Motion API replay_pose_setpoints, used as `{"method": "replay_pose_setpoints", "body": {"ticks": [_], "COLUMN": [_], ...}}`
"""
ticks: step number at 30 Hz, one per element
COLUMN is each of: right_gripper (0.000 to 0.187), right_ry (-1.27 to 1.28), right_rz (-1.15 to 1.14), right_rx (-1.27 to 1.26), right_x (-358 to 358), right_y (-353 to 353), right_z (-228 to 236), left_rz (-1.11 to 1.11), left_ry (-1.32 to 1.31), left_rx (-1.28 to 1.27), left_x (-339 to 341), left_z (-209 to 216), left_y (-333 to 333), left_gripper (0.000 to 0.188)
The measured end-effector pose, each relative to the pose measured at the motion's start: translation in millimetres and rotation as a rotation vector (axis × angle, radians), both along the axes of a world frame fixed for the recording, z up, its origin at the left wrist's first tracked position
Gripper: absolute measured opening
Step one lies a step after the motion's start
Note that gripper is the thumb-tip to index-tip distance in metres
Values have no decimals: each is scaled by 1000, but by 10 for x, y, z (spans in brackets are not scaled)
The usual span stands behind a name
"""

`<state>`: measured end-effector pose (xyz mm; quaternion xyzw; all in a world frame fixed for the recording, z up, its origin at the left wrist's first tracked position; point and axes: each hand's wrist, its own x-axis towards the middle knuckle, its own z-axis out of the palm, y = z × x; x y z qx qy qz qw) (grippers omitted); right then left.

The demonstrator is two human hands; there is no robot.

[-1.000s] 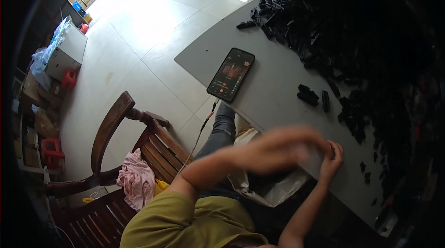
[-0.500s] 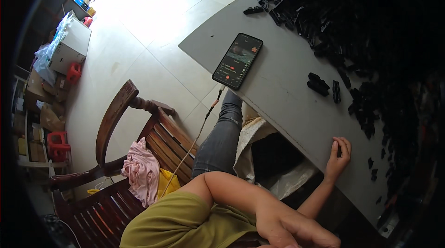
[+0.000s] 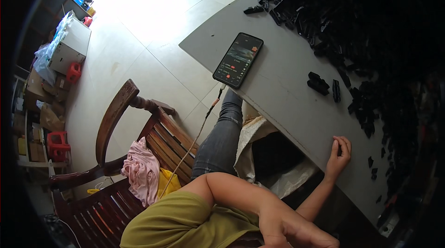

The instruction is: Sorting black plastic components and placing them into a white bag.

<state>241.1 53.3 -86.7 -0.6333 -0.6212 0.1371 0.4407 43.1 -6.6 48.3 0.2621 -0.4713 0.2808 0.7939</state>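
Observation:
My left arm, in an olive sleeve, bends across my body. My left hand (image 3: 299, 232) lies over my right forearm at the lower edge, its fingertips cut off or hidden. Beyond it, my right hand (image 3: 339, 155) rests at the near edge of the grey table (image 3: 282, 104), fingers loosely curled and apart from the thumb, nothing visible in them. A black phone (image 3: 238, 60) with a lit screen lies at the table's left edge, a cable (image 3: 199, 132) plugged into it. Small black plastic pieces (image 3: 318, 84) lie ahead of my right hand.
A large heap of black pieces (image 3: 296, 7) covers the table's far and right side. Below the table edge is a whitish sack (image 3: 248, 148) with dark contents. A wooden chair (image 3: 118, 123) at left bears a pink cloth (image 3: 141, 169). Boxes and red stools (image 3: 58, 145) line the left wall.
My left hand has shifted and turned slightly at the lower edge. My right hand stays in place. The phone's screen picture has changed, and a distant person at the top left has moved.

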Motion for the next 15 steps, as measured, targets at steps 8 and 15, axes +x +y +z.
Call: {"method": "replay_pose_setpoints", "body": {"ticks": [8,15], "right_gripper": [13,12], "right_ry": [41,7], "right_rz": [-20,-37], "right_rx": [12,-2], "right_x": [36,-24], "right_y": [-9,-36], "right_z": [2,66], "left_rz": [399,2421], "left_ry": [312,1877], "left_rx": [298,342], "left_x": [-244,-1466], "left_z": [-182,-931], "left_y": [283,1056], "left_gripper": [51,48]}}
